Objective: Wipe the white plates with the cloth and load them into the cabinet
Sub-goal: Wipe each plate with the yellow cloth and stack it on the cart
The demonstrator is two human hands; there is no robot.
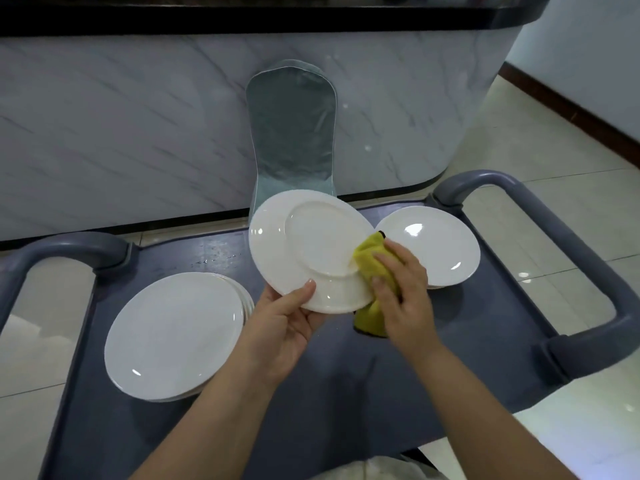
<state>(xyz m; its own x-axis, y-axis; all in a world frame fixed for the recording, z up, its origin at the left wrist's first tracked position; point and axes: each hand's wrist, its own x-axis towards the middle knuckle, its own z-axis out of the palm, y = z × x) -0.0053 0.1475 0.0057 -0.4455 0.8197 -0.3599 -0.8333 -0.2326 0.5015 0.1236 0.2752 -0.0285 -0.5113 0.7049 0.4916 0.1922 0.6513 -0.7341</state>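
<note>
My left hand grips the near rim of a white plate, thumb on top, holding it tilted above the cart with its underside and foot ring facing me. My right hand holds a yellow cloth pressed against the plate's right edge; part of the cloth hangs below the rim. A stack of several white plates lies on the cart at the left. Another white plate, possibly on others, sits at the right.
The plates rest on a blue-grey cart with rounded handles at left and right. Behind it stands a marble-patterned counter wall and a chair back covered in shiny plastic. Tiled floor lies on both sides.
</note>
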